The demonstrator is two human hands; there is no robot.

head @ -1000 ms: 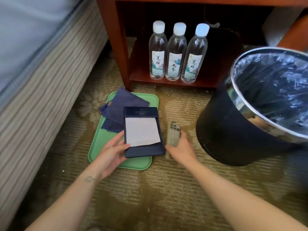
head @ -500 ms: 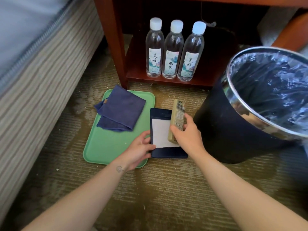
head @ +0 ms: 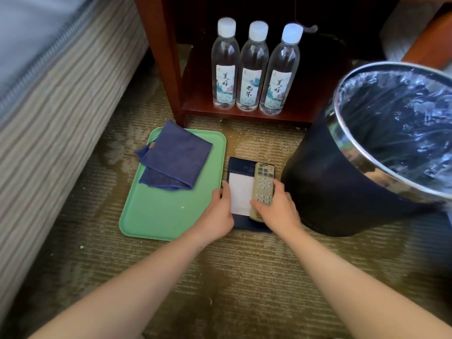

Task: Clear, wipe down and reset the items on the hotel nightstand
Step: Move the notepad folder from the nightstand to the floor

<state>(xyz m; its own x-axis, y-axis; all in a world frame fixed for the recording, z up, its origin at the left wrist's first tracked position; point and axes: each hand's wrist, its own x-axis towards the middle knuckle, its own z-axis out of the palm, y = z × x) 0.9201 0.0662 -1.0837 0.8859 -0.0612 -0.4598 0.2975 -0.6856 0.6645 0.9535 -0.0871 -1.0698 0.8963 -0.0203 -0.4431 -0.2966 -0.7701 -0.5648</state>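
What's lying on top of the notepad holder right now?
A remote lies along the right side of the notepad holder, over its white paper, gripped by the right hand. The left hand holds its left edge. The surface beneath remote and hands is hidden.

A single head-worn wide-angle camera looks forward and steeply down at the carpet (head: 244,277) from close above, with the person's forearms (head: 146,277) entering from the bottom edge. It faces the nightstand's lower shelf (head: 195,104) at the top, the bed base (head: 49,118) along the left, the waste bin (head: 330,192) at right.
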